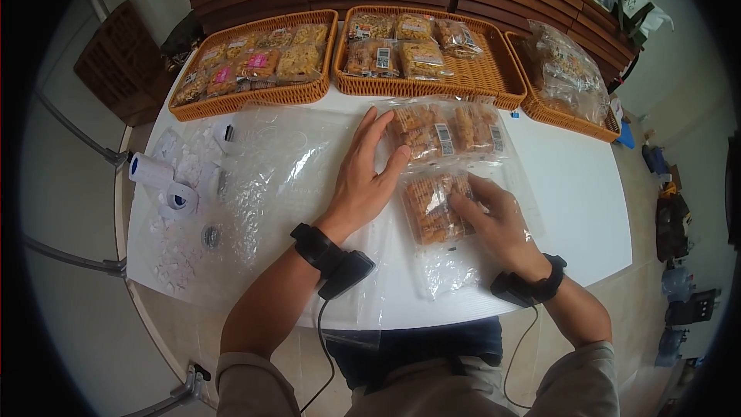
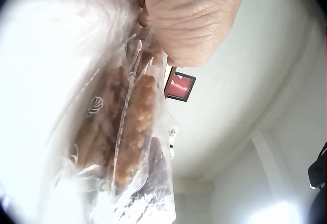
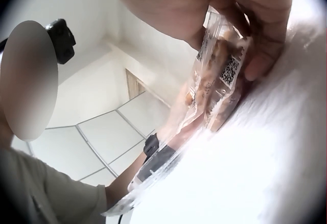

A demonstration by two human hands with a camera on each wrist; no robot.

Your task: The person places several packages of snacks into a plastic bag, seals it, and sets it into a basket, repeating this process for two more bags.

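In the head view, my left hand (image 1: 364, 174) lies at the left edge of a labelled pack of brown crunchy snacks (image 1: 417, 130), fingers extended and thumb tip on the pack. Right beside that one is a second labelled snack pack (image 1: 473, 127). Nearer to me, my right hand (image 1: 499, 220) grips a third snack pack (image 1: 432, 205), thumb over its top and fingers round its right side. The right wrist view shows fingers (image 3: 263, 63) curled round this clear pack (image 3: 217, 76) with its printed code. Clear plastic sheeting (image 1: 278, 162) spreads left of the packs.
Wicker trays of packed snacks, a left one (image 1: 255, 100) and a middle one (image 1: 494, 62), line the back of the white table (image 1: 579, 201). A right basket (image 1: 567, 125) holds clear bags. Label rolls (image 1: 152, 172) and paper scraps (image 1: 176, 251) lie at the left.
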